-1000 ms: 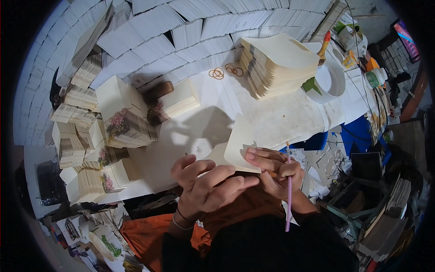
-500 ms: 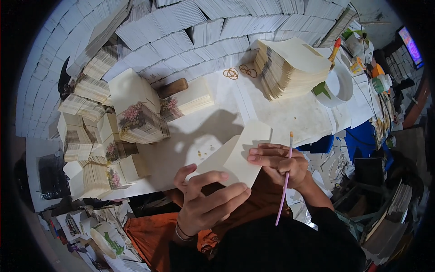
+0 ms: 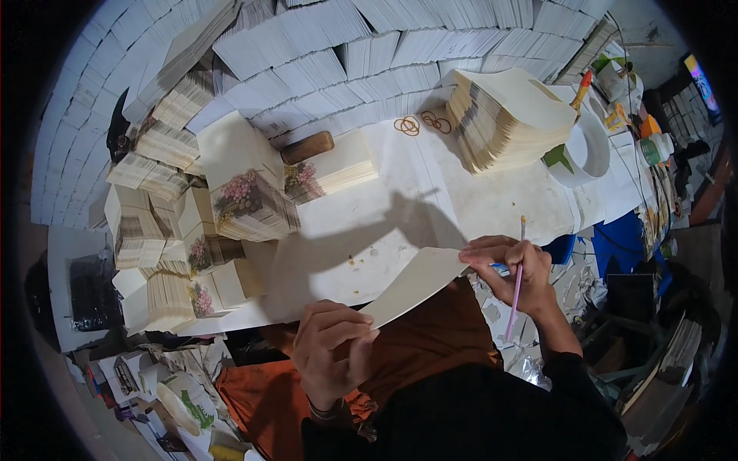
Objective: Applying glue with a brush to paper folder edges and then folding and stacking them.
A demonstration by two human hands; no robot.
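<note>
My left hand (image 3: 332,352) pinches one end of a folded cream paper sheet (image 3: 423,278) between thumb and fingers. The sheet is tilted and slightly bowed, held above the near edge of the table. At its other end, the thumb and fingers of my right hand (image 3: 516,275) grip the corner. A thin paintbrush (image 3: 514,309) with a pink handle is also tucked in the right hand, its tip pointing up and away from me.
Cream paper stacks with floral prints (image 3: 250,196) stand at left, a wooden block (image 3: 307,147) beside them. A tall cream stack (image 3: 511,115), rubber bands (image 3: 407,126) and a white tape roll (image 3: 588,150) lie farther back. White paper bundles (image 3: 319,38) form a wall behind.
The sheet has turned from standing open, its folded panels showing, to a flatter, stretched-out position. My hands have moved apart; the right one shifted right with the paintbrush. The view has shifted slightly.
</note>
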